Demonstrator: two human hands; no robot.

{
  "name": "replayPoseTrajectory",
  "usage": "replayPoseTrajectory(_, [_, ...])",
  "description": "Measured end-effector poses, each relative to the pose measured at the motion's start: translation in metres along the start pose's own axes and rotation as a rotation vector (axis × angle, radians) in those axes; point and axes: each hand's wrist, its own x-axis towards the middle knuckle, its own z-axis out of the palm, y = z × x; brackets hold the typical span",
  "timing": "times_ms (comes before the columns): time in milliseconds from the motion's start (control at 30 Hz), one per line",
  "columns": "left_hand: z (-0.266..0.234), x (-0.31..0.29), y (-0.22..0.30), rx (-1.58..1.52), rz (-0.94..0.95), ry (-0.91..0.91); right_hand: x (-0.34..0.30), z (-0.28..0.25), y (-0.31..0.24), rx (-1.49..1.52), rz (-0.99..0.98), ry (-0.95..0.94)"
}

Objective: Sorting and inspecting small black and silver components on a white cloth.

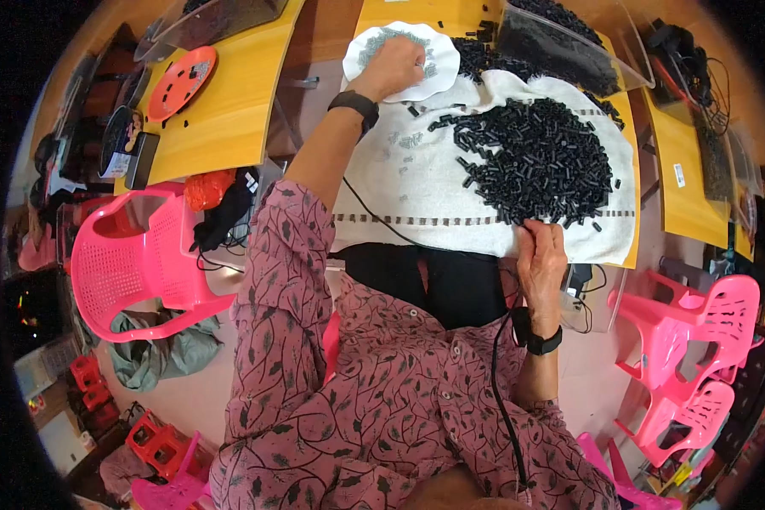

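Note:
My left hand (391,70) is over a white scalloped plate (444,61) at the far side of the table, its fingers curled down among small clear-grey pieces (371,48). Whatever those fingers hold is hidden. A large heap of short black cylindrical pieces (540,161) lies on a white towel (433,191). At the heap's near edge, my right hand (541,251) has its fingers drawn together beside the black pieces. What may be between its fingertips is too small to make out. A few clear-grey pieces (408,138) lie on the towel left of the heap.
A clear bin (561,51) of black pieces stands behind the heap. On the left yellow table, an orange-red plate (204,64) holds a few pieces. Pink chairs (136,259) flank me on both sides. A thin black cable (374,214) crosses the towel.

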Motion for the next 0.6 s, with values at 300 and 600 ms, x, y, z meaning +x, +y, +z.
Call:
replayPoseTrajectory(300, [-0.007, 0.001, -0.003, 0.001, 0.100, -0.018, -0.001, 0.001, -0.001, 0.003, 0.002, 0.009])
replayPoseTrajectory(600, [-0.029, -0.020, 0.007, -0.402, -0.126, 0.027, -0.002, 0.002, 0.001, -0.002, -0.013, 0.024])
